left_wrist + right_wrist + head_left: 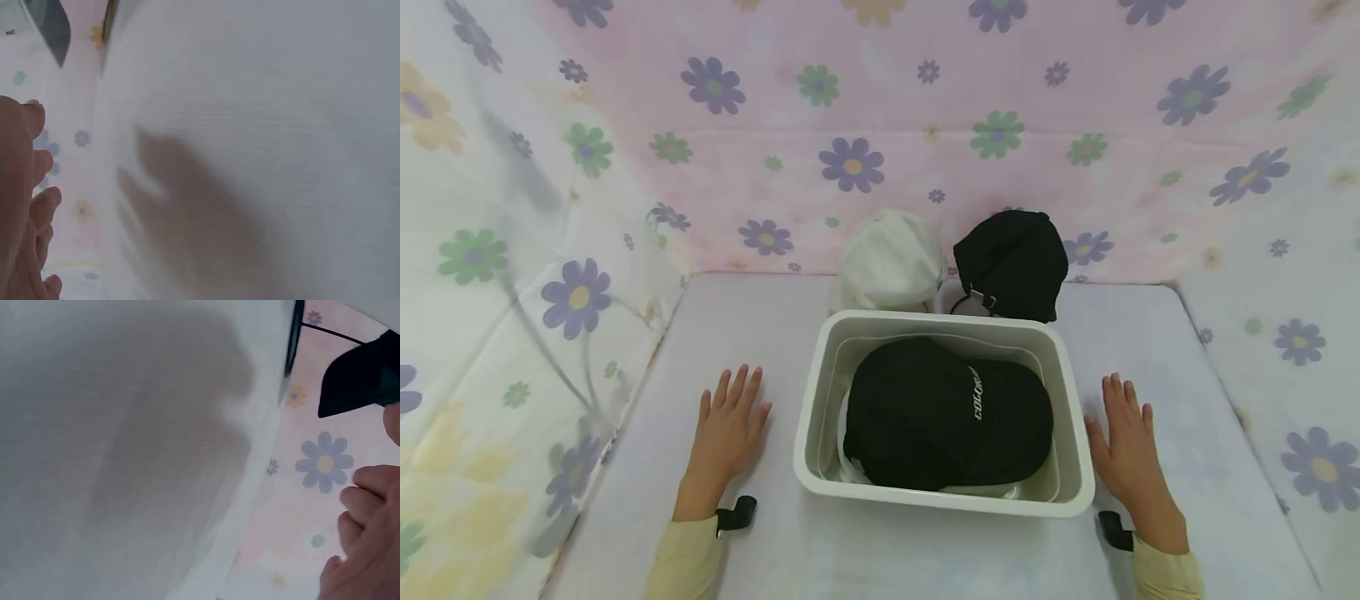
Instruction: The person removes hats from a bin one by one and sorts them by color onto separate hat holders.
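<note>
In the head view my left hand [727, 435] is to the left of a white plastic tub [810, 400], palm down with straight fingers and nothing held. On the other side my right hand [1126, 446] is likewise flat, its thumb close to the tub's right rim. A black cap [910, 412] with white lettering on it lies in the tub, brim to the right. Under it shows the edge of something white, mostly hidden. The left wrist view has the left hand [25, 206] at its left edge; the right wrist view has the right hand [369, 531] at its lower right.
Behind the tub a white cap [891, 260] and a black cap [1015, 262] with a strap buckle stand side by side against the flowered back cloth [895, 108]. A pale cloth covers the table [760, 550]. Flowered cloth walls also rise at left and right.
</note>
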{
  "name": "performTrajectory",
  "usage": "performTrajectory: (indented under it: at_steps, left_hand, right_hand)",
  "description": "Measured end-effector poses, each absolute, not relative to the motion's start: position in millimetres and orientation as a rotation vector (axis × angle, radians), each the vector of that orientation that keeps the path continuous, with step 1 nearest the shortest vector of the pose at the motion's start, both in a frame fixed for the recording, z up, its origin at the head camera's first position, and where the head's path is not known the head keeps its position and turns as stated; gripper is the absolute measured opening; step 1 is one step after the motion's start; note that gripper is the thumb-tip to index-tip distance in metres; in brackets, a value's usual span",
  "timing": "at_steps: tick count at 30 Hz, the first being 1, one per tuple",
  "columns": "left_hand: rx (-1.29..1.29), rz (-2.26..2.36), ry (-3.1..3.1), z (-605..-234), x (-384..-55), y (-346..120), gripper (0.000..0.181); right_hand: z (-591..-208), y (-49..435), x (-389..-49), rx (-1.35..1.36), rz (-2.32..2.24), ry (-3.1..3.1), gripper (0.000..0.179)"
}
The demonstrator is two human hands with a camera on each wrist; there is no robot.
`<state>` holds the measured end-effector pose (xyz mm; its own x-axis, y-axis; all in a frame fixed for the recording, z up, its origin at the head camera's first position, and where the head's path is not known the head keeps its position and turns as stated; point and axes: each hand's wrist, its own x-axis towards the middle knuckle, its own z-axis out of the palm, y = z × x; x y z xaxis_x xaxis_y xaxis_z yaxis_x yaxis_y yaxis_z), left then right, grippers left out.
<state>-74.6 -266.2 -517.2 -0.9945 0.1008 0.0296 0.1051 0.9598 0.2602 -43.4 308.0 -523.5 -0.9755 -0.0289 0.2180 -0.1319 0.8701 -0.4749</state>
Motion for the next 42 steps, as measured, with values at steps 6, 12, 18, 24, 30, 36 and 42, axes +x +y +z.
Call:
performTrajectory:
  at_steps: [6,12,18,24,30,36,42]
  left_hand:
    - [-0.227,-0.521,-3.118,-483,-77,-261,0.064]
    - [-0.356,-0.721,-3.045,-436,-75,-249,0.062]
    - [-0.516,-0.742,-3.006,-404,-73,-226,0.063]
    - [-0.656,-0.683,-3.028,-390,-68,-201,0.066]
    - [-0.751,-0.616,-3.04,-395,-66,-187,0.064]
    - [-0.758,-0.529,-3.025,-396,-67,-183,0.061]
    - [-0.776,-0.477,-3.035,-393,-68,-177,0.062]
  right_hand:
    - [-484,299,-44,0.049,1.045,-2.454,0.056]
    - [-399,279,-43,0.223,1.109,-2.291,0.048]
    - [-335,242,-50,0.827,1.027,-2.605,0.059]
    - [-316,198,-73,1.253,0.905,-2.954,0.053]
    - [-325,157,-106,1.416,0.875,-3.048,0.063]
    - [-345,126,-127,1.54,0.898,-3.087,0.069]
    - [-357,111,-133,1.583,0.897,-3.124,0.067]
